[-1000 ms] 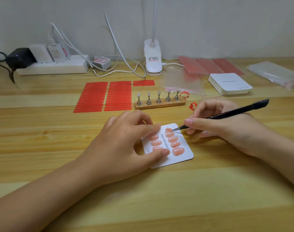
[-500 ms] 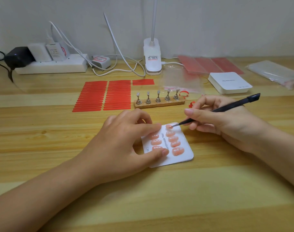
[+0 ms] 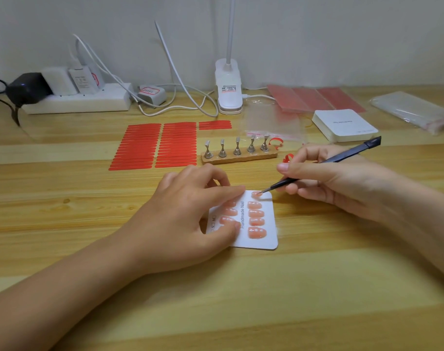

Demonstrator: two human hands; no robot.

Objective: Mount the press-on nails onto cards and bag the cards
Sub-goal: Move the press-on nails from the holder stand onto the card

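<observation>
L hand (image 3: 190, 214) flat on the card (image 3: 262, 239), index and thumb pressing its near-left part, fingers only lightly bent. R hand (image 3: 324, 181) pinches the black tool (image 3: 324, 160), tip touching the top nail (image 3: 256, 194) of the right column. That column: 5 nails; the left column is partly under the L fingers, 3 showing (maybe more hidden). Just beyond both hands, a wooden stand (image 3: 238, 158) w/ 5 metal holders. Beyond the L hand, red strips (image 3: 160, 148) in 3 groups. Beyond the R hand, 1 white box (image 3: 344, 125).
</observation>
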